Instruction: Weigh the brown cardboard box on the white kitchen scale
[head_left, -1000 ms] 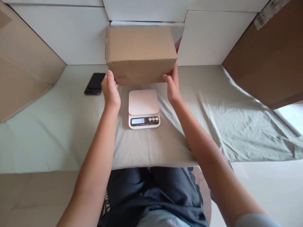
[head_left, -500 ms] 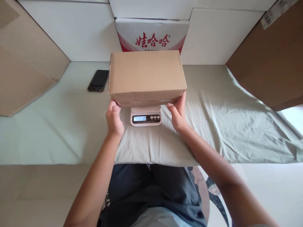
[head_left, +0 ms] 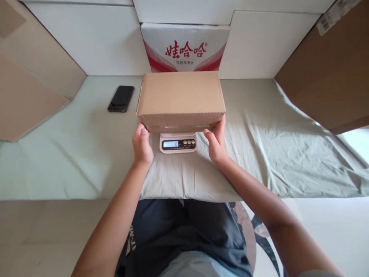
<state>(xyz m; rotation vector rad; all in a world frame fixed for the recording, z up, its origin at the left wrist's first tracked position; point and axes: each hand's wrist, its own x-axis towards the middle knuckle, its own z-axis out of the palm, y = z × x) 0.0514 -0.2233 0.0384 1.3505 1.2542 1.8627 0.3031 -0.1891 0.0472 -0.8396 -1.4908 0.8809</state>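
Starting at the far left edge of the table (head_left: pixel 43 165), a phone (head_left: pixel 121 99) lies flat on the cloth (head_left: pixel 273 146), well apart from the work. Nearer the middle, the left hand (head_left: pixel 142 145) curls its fingers under the box (head_left: pixel 181 100) at its near left corner, thumb against the side. That box sits level over the scale (head_left: pixel 178 143), hiding the platform — only the display strip shows, reading 0, so it seems not yet to bear weight. The right hand (head_left: pixel 216 143) grips the near right corner the same way, fingers closed on the cardboard. Behind stands a printed carton (head_left: pixel 185 48). Judging from this, lowering evenly matters most: keep the base level and centred on the platform, let both hands slip out sideways together — no fingertip resting on the cardboard — and leave the display unobstructed.
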